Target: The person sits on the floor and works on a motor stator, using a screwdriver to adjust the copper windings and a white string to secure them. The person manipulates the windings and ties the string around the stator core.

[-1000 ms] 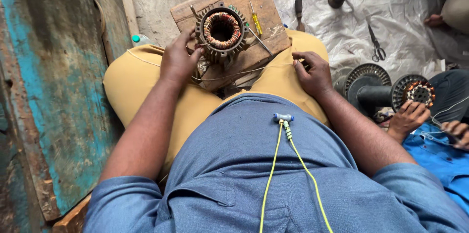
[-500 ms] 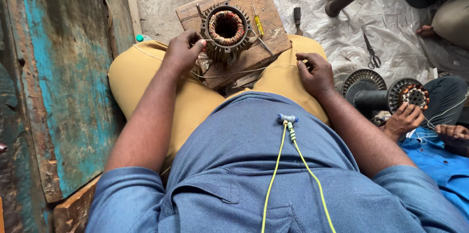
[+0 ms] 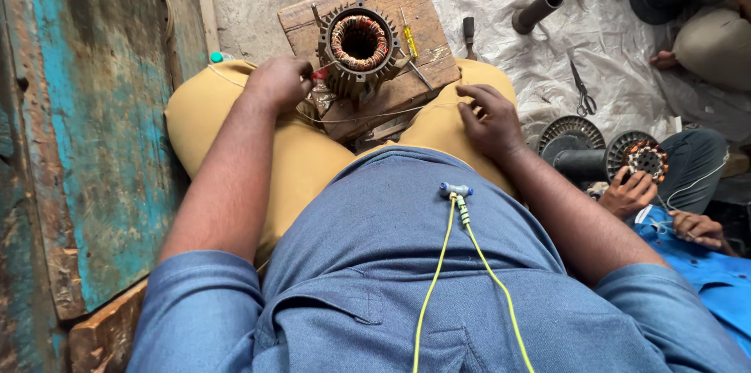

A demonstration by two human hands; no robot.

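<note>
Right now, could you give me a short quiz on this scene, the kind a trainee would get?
1. True or false: the round motor core with copper windings sits on a wooden block.
2. Which hand touches the motor core: A) left hand, B) right hand, C) both?
3. Fill in: the yellow-handled tool beside the core is a ______.

Key
1. True.
2. A. The left hand is at the core's side, fingers curled; the right hand rests on the person's knee, near a thin wire that runs between the hands.
3. Screwdriver.
</note>
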